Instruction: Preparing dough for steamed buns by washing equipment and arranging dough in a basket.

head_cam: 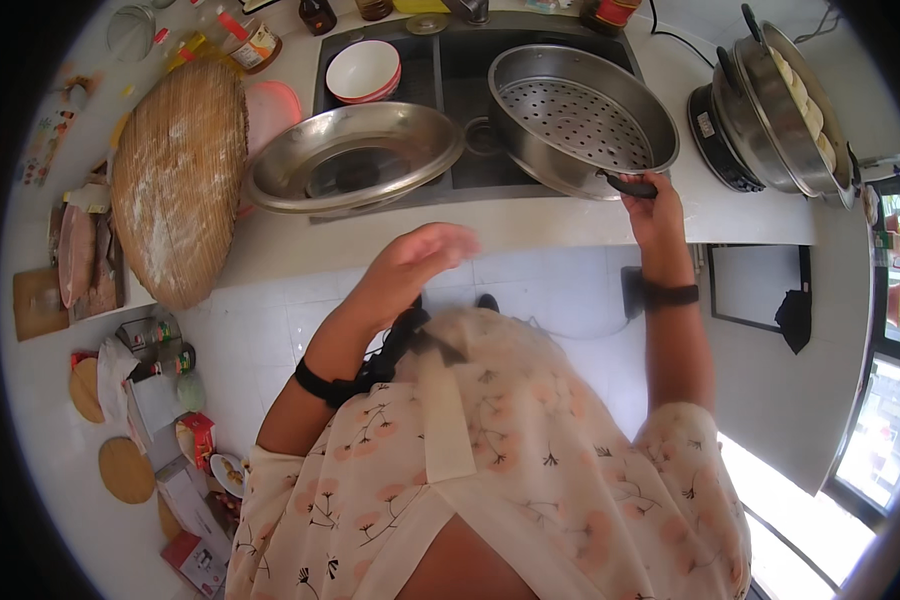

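My right hand (651, 202) grips the black handle (630, 186) of a metal steamer tier (581, 124) with a perforated base. The tier rests tilted over the right part of the dark double sink (465, 180). Blurred, my left hand (431, 251) hangs in front of the counter edge with nothing in it, its fingers stretched to the right. Nearest to it is a wide metal basin (352, 154), which lies over the sink's left part and front edge. Behind the basin stands a white bowl with a red outside (364, 69).
At right, a steamer pot (765, 120) with pale dough pieces (806, 105) sits on a black electric base (712, 142). A flour-dusted round wooden board (180, 180) leans at left beside a pink basin (274, 109). Several bottles (253, 45) line the back.
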Demonstrator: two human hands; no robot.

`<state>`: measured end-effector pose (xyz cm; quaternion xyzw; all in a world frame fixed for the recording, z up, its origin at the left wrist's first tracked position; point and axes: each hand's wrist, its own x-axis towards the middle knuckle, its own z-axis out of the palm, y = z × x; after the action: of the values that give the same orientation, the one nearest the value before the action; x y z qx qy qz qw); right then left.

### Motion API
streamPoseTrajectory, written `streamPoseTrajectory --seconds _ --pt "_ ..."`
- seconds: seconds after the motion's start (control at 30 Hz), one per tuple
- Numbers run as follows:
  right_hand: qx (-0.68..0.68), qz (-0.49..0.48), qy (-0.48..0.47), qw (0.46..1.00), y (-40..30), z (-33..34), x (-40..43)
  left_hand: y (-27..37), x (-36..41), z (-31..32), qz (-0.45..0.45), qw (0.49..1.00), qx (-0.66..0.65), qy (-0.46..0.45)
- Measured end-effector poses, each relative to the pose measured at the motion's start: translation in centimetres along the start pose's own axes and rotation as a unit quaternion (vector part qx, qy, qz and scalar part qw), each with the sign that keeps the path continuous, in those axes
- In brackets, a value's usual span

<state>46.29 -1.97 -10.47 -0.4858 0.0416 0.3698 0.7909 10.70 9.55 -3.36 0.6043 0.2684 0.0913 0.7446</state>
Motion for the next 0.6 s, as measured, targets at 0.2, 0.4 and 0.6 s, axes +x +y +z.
streamPoseTrajectory --seconds 0.2,0.4,0.6 --pt "0.017 0.011 0.016 1.000 -3.6 -3.0 -4.1 -1.2 6.0 2.6 -0.022 0.999 0.009 -0.042" --pt "0.051 0.014 -0.062 0.997 -7.4 -10.6 -12.5 -2.0 9.7 2.4 -0.023 0.990 -0.117 0.080" --pt "-0.007 -0.059 0.162 0.985 -7.0 -16.9 -21.8 -0.3 15.2 4.0 -0.021 0.995 -0.041 0.089"
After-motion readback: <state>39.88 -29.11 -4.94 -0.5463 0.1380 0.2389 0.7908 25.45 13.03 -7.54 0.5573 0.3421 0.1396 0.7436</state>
